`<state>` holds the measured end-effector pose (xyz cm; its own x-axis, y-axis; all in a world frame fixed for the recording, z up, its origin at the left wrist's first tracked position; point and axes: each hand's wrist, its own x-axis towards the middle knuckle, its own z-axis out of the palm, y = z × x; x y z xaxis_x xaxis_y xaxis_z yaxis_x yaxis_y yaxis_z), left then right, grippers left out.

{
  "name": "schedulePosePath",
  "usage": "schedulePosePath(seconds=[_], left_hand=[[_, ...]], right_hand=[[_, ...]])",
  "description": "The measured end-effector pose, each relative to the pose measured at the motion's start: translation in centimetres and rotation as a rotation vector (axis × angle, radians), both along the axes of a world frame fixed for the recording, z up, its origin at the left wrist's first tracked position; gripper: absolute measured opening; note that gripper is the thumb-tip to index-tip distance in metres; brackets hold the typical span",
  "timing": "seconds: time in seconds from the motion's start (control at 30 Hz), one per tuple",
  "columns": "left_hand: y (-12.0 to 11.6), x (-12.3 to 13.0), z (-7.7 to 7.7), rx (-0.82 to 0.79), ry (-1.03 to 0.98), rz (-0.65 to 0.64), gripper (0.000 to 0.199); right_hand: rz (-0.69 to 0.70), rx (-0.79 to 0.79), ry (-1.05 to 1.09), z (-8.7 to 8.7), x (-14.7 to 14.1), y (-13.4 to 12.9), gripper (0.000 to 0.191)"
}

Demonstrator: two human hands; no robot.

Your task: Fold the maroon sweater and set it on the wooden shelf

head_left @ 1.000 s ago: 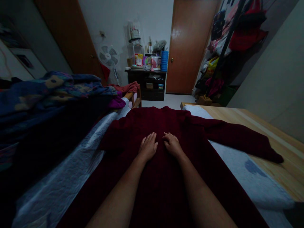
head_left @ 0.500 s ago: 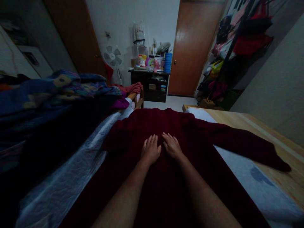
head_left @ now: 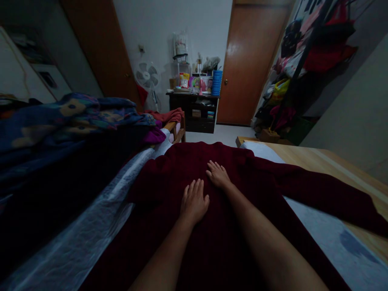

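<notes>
A dark red long-sleeved garment [head_left: 212, 250] lies spread out, its collar end away from me. One sleeve stretches out to the right over a wooden surface; the left sleeve looks short or folded. Both palms rest on the upper part of the garment. My left hand [head_left: 194, 201] lies flat with fingers extended, holding nothing. A little farther forward and to the right, my right hand [head_left: 218, 173] is also flat with its fingers apart. Under the garment is a pale bluish-white sheet [head_left: 315, 218].
Piled patterned blue cloth [head_left: 79, 113] and dark fabric fill the left side. The light wooden surface [head_left: 306, 155] runs along the right. Farther back are a white fan [head_left: 147, 75], a dark shelf unit [head_left: 192, 113], a door [head_left: 251, 60] and hanging bags [head_left: 324, 56].
My right hand has slid slightly forward along the garment, while my left hand sits a little nearer to me. The hands are farther apart front to back. The view has shifted slightly.
</notes>
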<state>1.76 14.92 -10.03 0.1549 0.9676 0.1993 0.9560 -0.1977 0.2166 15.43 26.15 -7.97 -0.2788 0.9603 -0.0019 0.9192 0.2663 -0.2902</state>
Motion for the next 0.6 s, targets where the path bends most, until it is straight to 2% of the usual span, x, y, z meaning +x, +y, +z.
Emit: schedulePosePath(seconds=[0.13, 0.33, 0.6], left_hand=[[0.0, 0.0, -0.2, 0.013, 0.002, 0.002, 0.058], [0.1, 0.0, -0.1, 0.004, -0.003, 0.018, 0.058], [-0.2, 0.0, -0.3, 0.065, 0.032, 0.036, 0.056]], right_hand=[[-0.026, 0.019, -0.012, -0.4, 0.2, 2.6, 0.057], [-0.155, 0.033, -0.035, -1.3, 1.4, 6.1, 0.066], [-0.293, 0.016, -0.076, -1.6, 2.9, 8.9, 0.065]])
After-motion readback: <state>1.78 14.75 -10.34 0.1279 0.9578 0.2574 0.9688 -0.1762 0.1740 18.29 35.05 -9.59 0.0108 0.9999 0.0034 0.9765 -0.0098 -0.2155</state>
